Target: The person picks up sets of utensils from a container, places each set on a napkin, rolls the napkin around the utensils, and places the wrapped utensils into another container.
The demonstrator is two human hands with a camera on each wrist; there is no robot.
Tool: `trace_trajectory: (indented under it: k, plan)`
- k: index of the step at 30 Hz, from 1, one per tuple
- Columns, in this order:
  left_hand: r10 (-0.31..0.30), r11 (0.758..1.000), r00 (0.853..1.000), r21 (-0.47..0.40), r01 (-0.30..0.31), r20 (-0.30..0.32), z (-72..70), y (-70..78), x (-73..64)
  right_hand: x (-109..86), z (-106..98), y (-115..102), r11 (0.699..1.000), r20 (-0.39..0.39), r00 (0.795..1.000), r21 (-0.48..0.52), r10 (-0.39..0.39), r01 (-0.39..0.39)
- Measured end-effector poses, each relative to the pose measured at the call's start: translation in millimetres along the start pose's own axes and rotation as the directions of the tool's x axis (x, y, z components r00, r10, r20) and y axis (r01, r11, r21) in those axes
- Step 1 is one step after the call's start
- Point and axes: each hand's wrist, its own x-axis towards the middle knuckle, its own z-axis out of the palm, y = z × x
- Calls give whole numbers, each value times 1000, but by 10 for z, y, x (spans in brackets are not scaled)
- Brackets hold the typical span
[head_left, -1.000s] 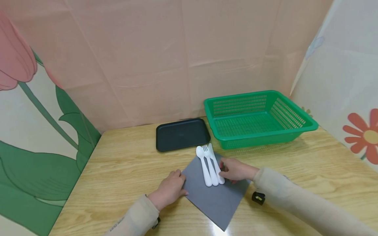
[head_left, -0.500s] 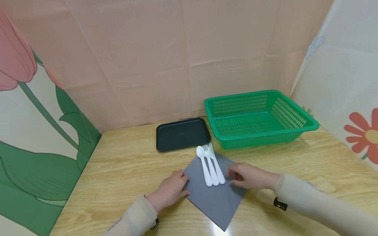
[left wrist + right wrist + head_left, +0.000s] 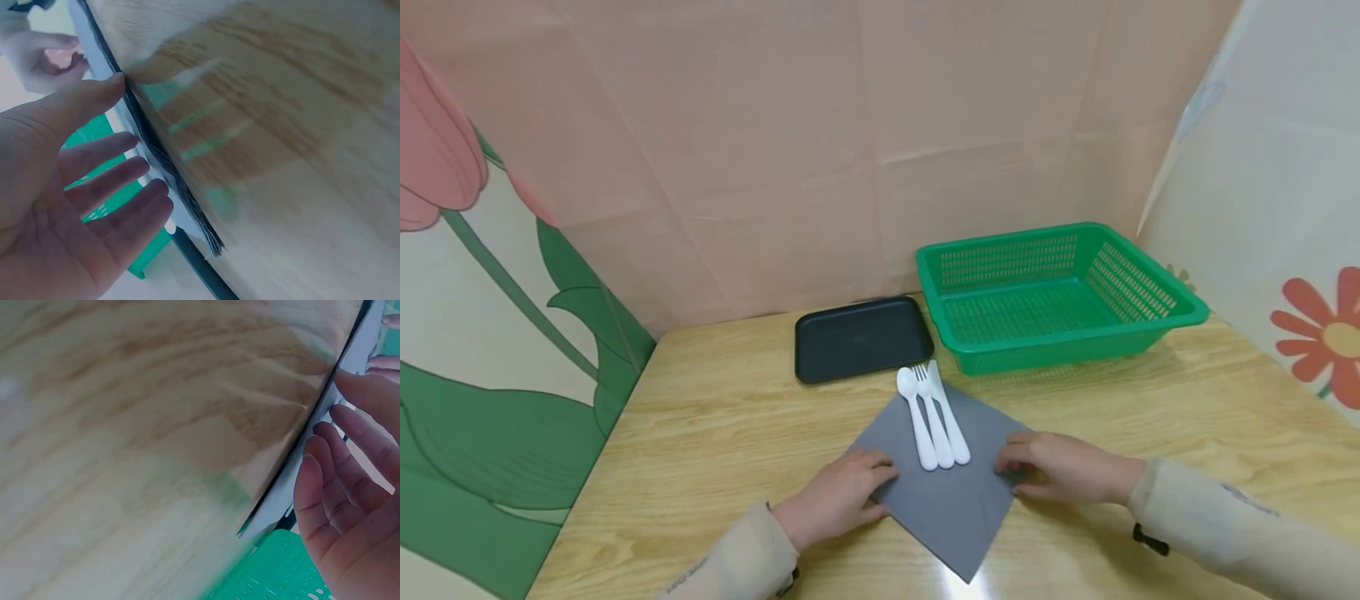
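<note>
A grey cloth napkin lies at a slant on the wooden table. On its upper part sit a white spoon, a white fork and a white knife, side by side with handles toward me. My left hand rests at the napkin's left edge, fingers loosely bent over the cloth. In the left wrist view its thumb touches the frayed edge and the fingers are spread. At the right edge, my right hand touches the cloth with softly bent fingertips, its thumb apart from the fingers.
Behind the napkin lies a shallow black tray. A green plastic basket with slotted walls stands at the back right. Pink cloth hangs along the table's far edge, with flower-printed sheets at both sides.
My right hand has left the knife's handle and moved right to the napkin's right edge. My left hand has shifted slightly right, farther onto the cloth. The cutlery stays in place.
</note>
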Motion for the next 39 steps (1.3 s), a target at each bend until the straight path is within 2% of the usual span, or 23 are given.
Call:
trace_trajectory:
  k: [9,17,24,31,34,39]
  plan:
    - [14,1000,1000,-23,-14,-5,1,-9,-13,21,31,32,998,-49,998,52,-35,37]
    - [-10,999,1000,-38,9,-4,12,-4,-10,48,53,16,997,-77,997,71,-15,20]
    - [-35,999,999,-40,36,10,6,8,-5,109,40,29,998,-85,996,54,-39,43]
    - [-65,995,997,-67,68,49,-2,17,10,132,-6,64,994,-39,999,107,17,-13]
    - [-78,994,996,-72,81,45,0,29,21,142,-23,87,987,-16,999,155,43,-40]
    - [-86,994,996,-67,86,4,-3,51,63,168,-43,109,968,9,995,232,98,-97]
